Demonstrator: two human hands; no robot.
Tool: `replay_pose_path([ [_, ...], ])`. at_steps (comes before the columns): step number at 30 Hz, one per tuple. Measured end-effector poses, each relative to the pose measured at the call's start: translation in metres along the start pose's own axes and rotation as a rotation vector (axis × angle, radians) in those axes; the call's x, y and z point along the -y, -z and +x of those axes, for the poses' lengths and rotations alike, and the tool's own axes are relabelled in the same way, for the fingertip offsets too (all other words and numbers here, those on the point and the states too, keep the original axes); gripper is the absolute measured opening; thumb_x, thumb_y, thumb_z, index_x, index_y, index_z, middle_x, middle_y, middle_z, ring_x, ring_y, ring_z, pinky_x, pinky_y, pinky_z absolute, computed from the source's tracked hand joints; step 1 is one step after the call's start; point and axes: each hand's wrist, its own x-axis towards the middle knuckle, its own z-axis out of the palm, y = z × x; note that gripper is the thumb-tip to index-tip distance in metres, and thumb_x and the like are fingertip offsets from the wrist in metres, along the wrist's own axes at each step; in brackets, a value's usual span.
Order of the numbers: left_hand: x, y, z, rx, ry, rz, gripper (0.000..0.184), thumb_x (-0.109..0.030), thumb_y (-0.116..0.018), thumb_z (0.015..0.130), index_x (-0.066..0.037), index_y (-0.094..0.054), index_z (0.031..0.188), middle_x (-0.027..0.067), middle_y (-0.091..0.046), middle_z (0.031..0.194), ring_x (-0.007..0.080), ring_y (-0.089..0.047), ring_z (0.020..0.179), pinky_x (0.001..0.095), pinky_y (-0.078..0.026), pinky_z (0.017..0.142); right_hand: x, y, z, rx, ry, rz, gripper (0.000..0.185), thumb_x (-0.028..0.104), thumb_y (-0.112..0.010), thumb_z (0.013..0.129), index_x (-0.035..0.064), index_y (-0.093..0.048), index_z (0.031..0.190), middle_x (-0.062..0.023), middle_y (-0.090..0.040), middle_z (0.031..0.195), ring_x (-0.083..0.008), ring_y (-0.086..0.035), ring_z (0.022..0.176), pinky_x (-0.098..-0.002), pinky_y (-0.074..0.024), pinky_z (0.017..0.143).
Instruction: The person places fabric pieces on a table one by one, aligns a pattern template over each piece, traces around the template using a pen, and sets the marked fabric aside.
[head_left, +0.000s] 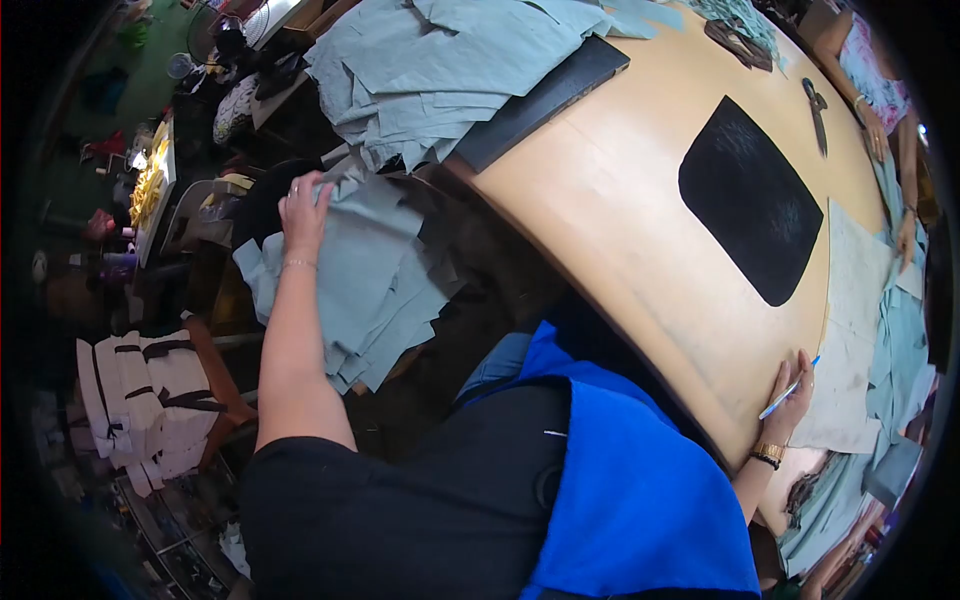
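My left hand (303, 208) reaches out to the left, its fingers closed on the upper edge of a pale blue-green leather sheet (370, 235). That sheet lies over a ragged stack of similar pieces beside the table. In my right hand (790, 405), resting at the table's near right edge, is a blue and white pen (788, 388). A pale, flat sheet (845, 330) lies right beside that hand. Farther in on the table (600, 180) is a black, rounded four-sided panel (755, 205) with faint light marks.
A big heap of blue-green pieces (450, 70) overhangs a dark board (550, 105) at the table's far left corner. Scissors (817, 115) lie near the far edge. Another person's arms (870, 125) rest at the far right. Bundled white pieces (150, 405) stand at left.
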Motion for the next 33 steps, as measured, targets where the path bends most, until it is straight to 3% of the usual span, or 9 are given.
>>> replay_pose_path([
  [5, -0.054, -0.055, -0.008, -0.238, -0.214, 0.406, 0.058, -0.052, -0.05, 0.091, -0.005, -0.057, 0.124, 0.0228, -0.05, 0.134, 0.042, -0.046, 0.125, 0.0586, -0.02, 0.112, 0.004, -0.001, 0.0, -0.02, 0.004, 0.002, 0.033, 0.006, -0.063, 0.09, -0.0016, -0.058, 0.121, -0.0162, -0.062, 0.12, -0.0271, -0.057, 0.114, -0.0371, -0.0427, 0.1],
  [8, -0.125, -0.077, -0.047, -0.005, -0.187, 0.027, 0.053, -0.046, -0.049, 0.093, 0.002, -0.063, 0.109, 0.0252, -0.058, 0.122, 0.0399, -0.052, 0.116, 0.0568, -0.028, 0.106, 0.011, 0.003, -0.001, -0.042, -0.01, -0.009, 0.032, 0.005, -0.064, 0.088, -0.0004, -0.059, 0.119, -0.0166, -0.062, 0.119, -0.0279, -0.057, 0.114, -0.0375, -0.0427, 0.1],
  [9, -0.162, -0.048, -0.052, 0.507, -0.121, -0.138, 0.041, -0.037, -0.053, 0.089, 0.0, -0.065, 0.102, 0.0206, -0.064, 0.105, 0.0373, -0.058, 0.102, 0.0545, -0.037, 0.094, 0.016, 0.003, -0.001, -0.046, -0.014, -0.009, 0.032, 0.005, -0.064, 0.088, 0.0001, -0.059, 0.119, -0.0168, -0.062, 0.119, -0.0281, -0.057, 0.114, -0.0377, -0.0427, 0.1],
  [10, -0.189, -0.052, -0.074, 0.558, -0.417, 0.171, 0.032, -0.029, -0.057, 0.084, -0.003, -0.065, 0.1, 0.0164, -0.065, 0.098, 0.0361, -0.059, 0.09, 0.0529, -0.041, 0.082, 0.022, 0.005, 0.0, -0.047, -0.017, -0.023, 0.032, 0.004, -0.065, 0.086, 0.0005, -0.059, 0.118, -0.0172, -0.062, 0.119, -0.0286, -0.057, 0.114, -0.038, -0.0425, 0.1],
  [13, -0.26, -0.075, -0.132, 0.545, -0.496, -0.808, 0.044, -0.039, -0.06, 0.085, -0.007, -0.062, 0.116, 0.0216, -0.061, 0.117, 0.038, -0.056, 0.113, 0.0464, -0.04, 0.102, 0.023, 0.005, 0.0, -0.052, 0.017, -0.009, 0.033, 0.003, -0.064, 0.086, 0.0007, -0.059, 0.118, -0.0171, -0.062, 0.119, -0.029, -0.057, 0.114, -0.038, -0.0424, 0.101],
  [15, -0.316, -0.109, -0.136, 0.604, -0.696, -0.711, 0.049, -0.04, -0.058, 0.088, -0.006, -0.057, 0.124, 0.0228, -0.057, 0.124, 0.0368, -0.053, 0.118, 0.0453, -0.04, 0.104, 0.022, 0.004, 0.001, -0.048, 0.011, -0.012, 0.034, 0.002, -0.065, 0.085, 0.0002, -0.059, 0.118, -0.0171, -0.062, 0.119, -0.0298, -0.057, 0.113, -0.0381, -0.0427, 0.1],
  [18, -0.363, -0.116, -0.139, 0.196, -0.844, -0.754, 0.047, -0.037, -0.056, 0.091, -0.006, -0.056, 0.126, 0.0211, -0.056, 0.127, 0.0355, -0.052, 0.12, 0.0454, -0.041, 0.102, 0.021, 0.005, 0.001, -0.044, -0.001, -0.017, 0.033, 0.002, -0.065, 0.084, -0.0001, -0.059, 0.116, -0.0173, -0.062, 0.119, -0.0301, -0.058, 0.113, -0.0383, -0.0432, 0.1],
  [31, -0.329, -0.108, -0.13, 0.642, -0.635, -0.584, 0.049, -0.035, -0.059, 0.089, -0.009, -0.053, 0.13, 0.0193, -0.051, 0.135, 0.0343, -0.048, 0.126, 0.0443, -0.038, 0.106, 0.026, 0.007, 0.004, -0.061, 0.011, 0.024, 0.033, -0.001, -0.066, 0.082, -0.0017, -0.059, 0.114, -0.0178, -0.063, 0.115, -0.0304, -0.059, 0.111, -0.0391, -0.0443, 0.098],
  [33, -0.284, -0.073, -0.115, 0.512, -0.841, -0.651, 0.041, -0.032, -0.063, 0.086, -0.011, -0.06, 0.121, 0.0169, -0.057, 0.124, 0.033, -0.055, 0.114, 0.043, -0.044, 0.097, 0.029, 0.007, 0.001, -0.085, -0.018, 0.068, 0.032, -0.001, -0.066, 0.082, -0.002, -0.059, 0.114, -0.0175, -0.063, 0.115, -0.0301, -0.059, 0.11, -0.0388, -0.0443, 0.098],
])
